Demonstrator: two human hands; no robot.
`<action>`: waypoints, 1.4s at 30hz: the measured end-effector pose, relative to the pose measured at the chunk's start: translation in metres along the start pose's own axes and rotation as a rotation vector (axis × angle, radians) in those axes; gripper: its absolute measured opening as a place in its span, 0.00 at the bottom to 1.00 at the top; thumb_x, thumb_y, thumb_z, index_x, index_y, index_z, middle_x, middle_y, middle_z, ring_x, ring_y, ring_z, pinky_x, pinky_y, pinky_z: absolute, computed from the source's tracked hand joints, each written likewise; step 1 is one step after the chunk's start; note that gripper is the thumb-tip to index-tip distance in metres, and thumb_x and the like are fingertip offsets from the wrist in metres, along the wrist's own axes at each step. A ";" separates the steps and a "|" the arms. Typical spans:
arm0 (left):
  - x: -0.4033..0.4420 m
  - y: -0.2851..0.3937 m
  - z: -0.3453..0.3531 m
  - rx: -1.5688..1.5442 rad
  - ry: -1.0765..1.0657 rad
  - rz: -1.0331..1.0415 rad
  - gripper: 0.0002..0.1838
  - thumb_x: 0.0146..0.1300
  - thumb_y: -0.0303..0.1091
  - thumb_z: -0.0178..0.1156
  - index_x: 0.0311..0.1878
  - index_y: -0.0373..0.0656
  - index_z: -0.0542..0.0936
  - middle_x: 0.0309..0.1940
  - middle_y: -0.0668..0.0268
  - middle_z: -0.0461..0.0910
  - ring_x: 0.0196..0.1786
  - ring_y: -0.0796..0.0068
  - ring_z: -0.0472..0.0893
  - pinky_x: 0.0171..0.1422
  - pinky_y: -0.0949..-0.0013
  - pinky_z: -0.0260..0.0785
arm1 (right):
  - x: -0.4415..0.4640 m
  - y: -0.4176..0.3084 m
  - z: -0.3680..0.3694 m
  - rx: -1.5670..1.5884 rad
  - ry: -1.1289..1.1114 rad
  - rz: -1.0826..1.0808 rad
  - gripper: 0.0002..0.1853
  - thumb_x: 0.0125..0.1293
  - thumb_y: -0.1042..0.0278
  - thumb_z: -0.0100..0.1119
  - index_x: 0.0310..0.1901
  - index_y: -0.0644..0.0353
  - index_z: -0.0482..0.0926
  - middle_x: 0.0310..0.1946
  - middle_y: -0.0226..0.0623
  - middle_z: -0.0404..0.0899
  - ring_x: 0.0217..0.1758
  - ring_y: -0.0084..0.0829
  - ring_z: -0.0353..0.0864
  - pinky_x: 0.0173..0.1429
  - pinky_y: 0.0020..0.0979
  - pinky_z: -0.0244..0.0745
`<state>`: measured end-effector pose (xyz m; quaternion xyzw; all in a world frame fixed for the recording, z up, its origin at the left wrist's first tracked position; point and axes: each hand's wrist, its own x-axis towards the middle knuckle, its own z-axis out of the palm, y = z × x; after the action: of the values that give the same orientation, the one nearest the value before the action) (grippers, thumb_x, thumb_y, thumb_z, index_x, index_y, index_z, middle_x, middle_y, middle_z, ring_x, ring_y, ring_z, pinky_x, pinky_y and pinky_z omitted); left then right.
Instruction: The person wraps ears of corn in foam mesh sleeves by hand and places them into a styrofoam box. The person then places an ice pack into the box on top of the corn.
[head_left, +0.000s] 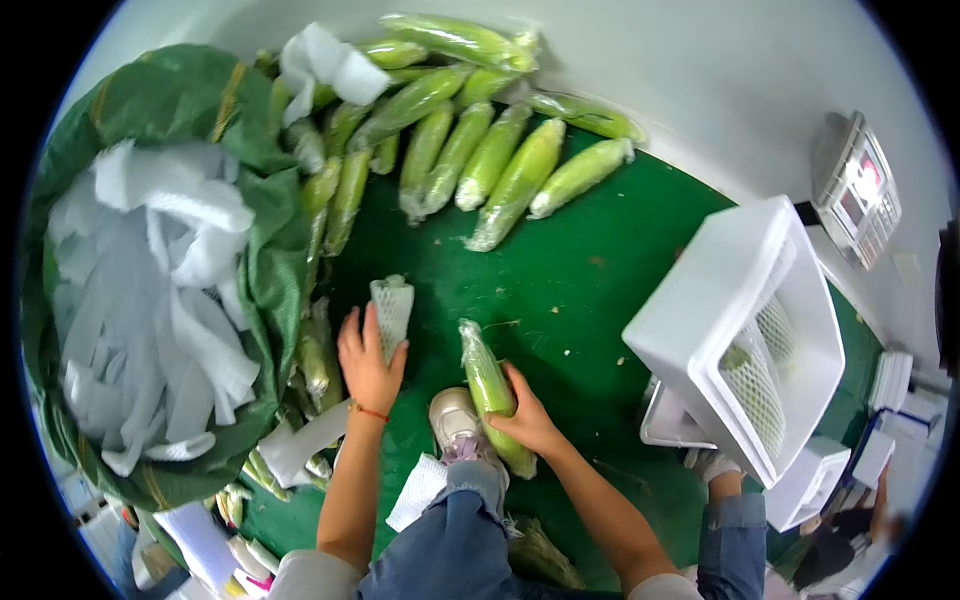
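My left hand (370, 365) has its fingers apart around the lower part of a white foam net sleeve (393, 305), on the green surface (570, 290). In my right hand (528, 415) is a plastic-wrapped corn cob (486, 385), held by its lower half and tilted, its tip toward the upper left. Beyond both hands lie several wrapped corn cobs (520, 180) in a loose pile. Whether my left fingers press on the sleeve is hard to see.
A green sack (270, 220) full of white foam pieces stands at the left. At the right are a white foam box (690, 300) holding net-sleeved items and a scale (862, 190). My shoe (455, 420) rests between my hands. People are partly visible lower right.
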<state>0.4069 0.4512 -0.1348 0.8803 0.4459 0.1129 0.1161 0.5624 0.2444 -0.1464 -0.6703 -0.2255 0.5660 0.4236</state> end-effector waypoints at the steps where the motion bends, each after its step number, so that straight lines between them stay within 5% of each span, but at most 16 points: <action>1: 0.003 0.007 -0.009 -0.021 0.011 0.023 0.40 0.51 0.32 0.67 0.68 0.43 0.63 0.65 0.48 0.62 0.65 0.44 0.63 0.69 0.51 0.56 | -0.011 -0.008 -0.008 0.251 -0.101 0.065 0.49 0.49 0.61 0.69 0.71 0.60 0.53 0.63 0.43 0.65 0.64 0.38 0.67 0.67 0.37 0.63; 3: 0.006 0.016 -0.016 -0.082 0.054 0.065 0.36 0.52 0.27 0.64 0.67 0.41 0.65 0.64 0.48 0.64 0.65 0.46 0.64 0.70 0.53 0.55 | -0.050 -0.043 -0.031 0.642 -0.247 0.146 0.49 0.48 0.61 0.70 0.70 0.65 0.55 0.63 0.37 0.65 0.65 0.29 0.64 0.69 0.33 0.58; 8: 0.007 0.054 -0.018 -0.144 -0.028 0.199 0.32 0.53 0.27 0.63 0.64 0.43 0.70 0.64 0.51 0.65 0.64 0.47 0.65 0.68 0.52 0.56 | -0.154 -0.137 -0.139 0.878 -0.427 -0.110 0.52 0.47 0.56 0.74 0.69 0.64 0.53 0.59 0.48 0.69 0.61 0.40 0.72 0.65 0.42 0.66; 10: 0.005 0.056 -0.015 -0.031 -0.036 0.239 0.28 0.51 0.32 0.65 0.59 0.48 0.75 0.63 0.51 0.66 0.65 0.48 0.65 0.69 0.50 0.55 | -0.176 -0.147 -0.164 0.783 -0.227 -0.058 0.50 0.49 0.58 0.73 0.69 0.64 0.52 0.57 0.52 0.70 0.58 0.44 0.75 0.63 0.47 0.69; 14: -0.017 0.019 -0.007 0.051 0.009 0.142 0.23 0.50 0.33 0.65 0.53 0.48 0.78 0.60 0.50 0.68 0.65 0.47 0.65 0.68 0.48 0.57 | -0.137 -0.125 -0.132 -0.241 0.123 -0.098 0.42 0.54 0.57 0.70 0.66 0.66 0.58 0.54 0.50 0.73 0.56 0.43 0.76 0.60 0.41 0.70; 19: 0.003 0.015 -0.117 -0.120 0.209 0.314 0.16 0.49 0.22 0.62 0.44 0.46 0.80 0.43 0.61 0.80 0.46 0.60 0.80 0.53 0.61 0.72 | -0.026 -0.060 -0.042 -0.801 0.300 -0.194 0.39 0.49 0.57 0.70 0.62 0.56 0.64 0.46 0.44 0.74 0.48 0.48 0.75 0.51 0.47 0.71; 21: 0.028 -0.030 -0.162 0.055 0.340 0.362 0.13 0.47 0.20 0.60 0.39 0.41 0.79 0.41 0.59 0.80 0.46 0.57 0.79 0.51 0.58 0.70 | 0.007 -0.055 -0.024 -0.992 0.239 -0.283 0.38 0.49 0.56 0.70 0.62 0.54 0.66 0.46 0.41 0.74 0.50 0.46 0.74 0.52 0.46 0.70; 24: 0.092 -0.035 -0.218 0.294 0.436 0.195 0.20 0.53 0.23 0.63 0.50 0.38 0.74 0.49 0.55 0.76 0.53 0.50 0.73 0.58 0.57 0.66 | 0.047 -0.027 -0.024 -1.141 0.171 -0.406 0.35 0.51 0.56 0.70 0.61 0.51 0.69 0.50 0.38 0.74 0.54 0.43 0.73 0.56 0.47 0.68; 28: 0.154 -0.066 -0.194 0.430 -0.016 0.001 0.22 0.56 0.29 0.62 0.56 0.42 0.73 0.43 0.58 0.78 0.45 0.54 0.76 0.48 0.57 0.69 | 0.050 -0.042 -0.040 -0.804 0.234 -0.558 0.29 0.56 0.59 0.67 0.61 0.53 0.72 0.54 0.40 0.73 0.56 0.41 0.72 0.58 0.42 0.69; 30: 0.138 -0.001 -0.195 0.279 0.307 0.322 0.24 0.56 0.26 0.62 0.58 0.41 0.71 0.40 0.60 0.81 0.44 0.58 0.78 0.43 0.59 0.71 | 0.033 -0.066 -0.057 -0.523 0.308 -0.546 0.27 0.60 0.60 0.64 0.61 0.55 0.72 0.55 0.41 0.73 0.56 0.39 0.74 0.58 0.39 0.70; 31: 0.113 0.041 -0.196 -0.052 0.222 0.106 0.28 0.55 0.22 0.62 0.61 0.39 0.69 0.48 0.58 0.79 0.47 0.62 0.79 0.48 0.62 0.72 | 0.016 -0.082 -0.062 -0.159 0.254 -0.390 0.24 0.64 0.59 0.61 0.60 0.58 0.72 0.49 0.39 0.77 0.52 0.33 0.77 0.55 0.34 0.71; 33: 0.066 0.070 -0.159 -0.708 0.148 0.246 0.33 0.53 0.22 0.67 0.63 0.38 0.66 0.58 0.58 0.71 0.54 0.71 0.74 0.59 0.71 0.67 | -0.004 -0.089 -0.068 0.450 0.073 -0.321 0.25 0.70 0.50 0.50 0.63 0.54 0.69 0.36 0.33 0.78 0.36 0.24 0.76 0.41 0.27 0.73; 34: 0.055 0.100 -0.148 -0.974 -0.111 0.139 0.29 0.55 0.21 0.66 0.60 0.40 0.68 0.53 0.64 0.72 0.53 0.78 0.71 0.55 0.76 0.66 | -0.014 -0.102 -0.069 0.790 -0.075 -0.256 0.26 0.71 0.49 0.48 0.65 0.53 0.66 0.31 0.31 0.77 0.31 0.22 0.75 0.34 0.26 0.73; 36: 0.032 0.124 -0.077 -1.477 -0.673 -0.297 0.14 0.62 0.21 0.59 0.50 0.42 0.74 0.39 0.73 0.74 0.40 0.85 0.72 0.44 0.77 0.67 | -0.026 -0.121 -0.060 0.900 -0.177 -0.058 0.28 0.72 0.46 0.44 0.68 0.50 0.60 0.24 0.29 0.73 0.19 0.20 0.68 0.21 0.22 0.63; 39: 0.001 0.145 -0.033 -0.738 -0.346 0.217 0.13 0.53 0.19 0.59 0.44 0.38 0.76 0.40 0.51 0.77 0.43 0.50 0.78 0.46 0.61 0.72 | -0.022 -0.093 -0.056 0.797 -0.190 0.182 0.25 0.70 0.51 0.50 0.65 0.51 0.62 0.21 0.27 0.69 0.13 0.19 0.63 0.15 0.20 0.57; 42: -0.021 0.139 -0.016 -0.703 -0.346 0.208 0.07 0.57 0.19 0.57 0.38 0.36 0.71 0.44 0.47 0.75 0.46 0.46 0.76 0.50 0.57 0.70 | -0.037 -0.073 -0.051 0.845 -0.147 0.274 0.18 0.69 0.55 0.55 0.54 0.54 0.67 0.22 0.26 0.69 0.16 0.17 0.65 0.17 0.20 0.59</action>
<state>0.4954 0.3560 -0.0788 0.8336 0.2624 0.1199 0.4711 0.6144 0.2390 -0.0652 -0.4202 0.0868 0.7052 0.5644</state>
